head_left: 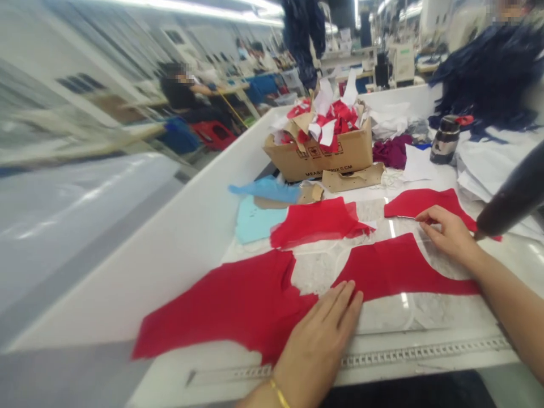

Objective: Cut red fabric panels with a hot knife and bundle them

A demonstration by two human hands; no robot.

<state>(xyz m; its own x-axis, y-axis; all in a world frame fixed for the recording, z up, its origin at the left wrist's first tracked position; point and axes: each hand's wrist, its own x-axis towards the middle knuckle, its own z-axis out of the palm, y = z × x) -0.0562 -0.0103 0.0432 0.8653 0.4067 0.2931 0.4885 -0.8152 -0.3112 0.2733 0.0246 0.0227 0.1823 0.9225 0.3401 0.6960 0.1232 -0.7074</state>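
Surface (382, 317): pale and strewn with red fabric cut-outs.
Large red panel (221, 303): spreads across the left, its right end meeting the left hand (318, 334).
Near red panel (395, 269): lies ahead of that hand, between both hands.
Far red panel (425, 203): lies just beyond the right hand (450, 232).
Left fingers: extended, flat, tips over the near panel's left end.
Right fingers: bent at the far panel's near edge; whether they pinch it cannot be told.
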